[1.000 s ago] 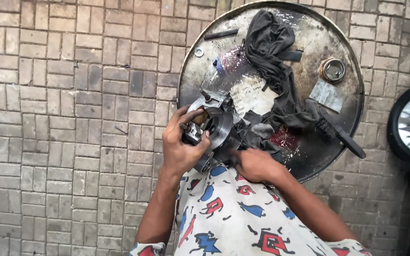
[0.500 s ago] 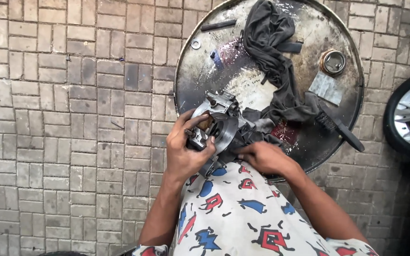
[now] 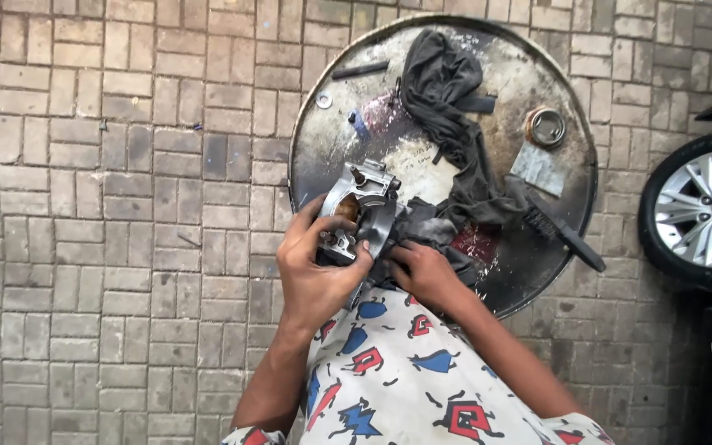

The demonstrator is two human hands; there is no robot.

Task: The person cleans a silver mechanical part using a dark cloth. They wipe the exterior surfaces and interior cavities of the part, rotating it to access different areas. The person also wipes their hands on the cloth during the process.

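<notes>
My left hand [image 3: 316, 270] grips a grey cast-metal engine part [image 3: 362, 204], a carburettor-like body, at the near left edge of a round metal drum top [image 3: 323, 152]. My right hand [image 3: 423, 270] sits just right of it, pressed on a dark grey rag [image 3: 422, 227] bunched against the part. The fingers of that hand are partly hidden in the cloth.
On the drum top lie a long dark cloth [image 3: 447, 99], a black brush [image 3: 562, 235], a metal ring [image 3: 545, 126], a grey flat piece [image 3: 539, 169], a small washer [image 3: 324, 100] and a dark rod [image 3: 360, 70]. A car wheel [image 3: 702, 210] stands right. Brick paving [image 3: 109, 206] surrounds.
The metal part has turned in my left hand, its pale upper face now showing. My right hand has stayed on the rag next to it.
</notes>
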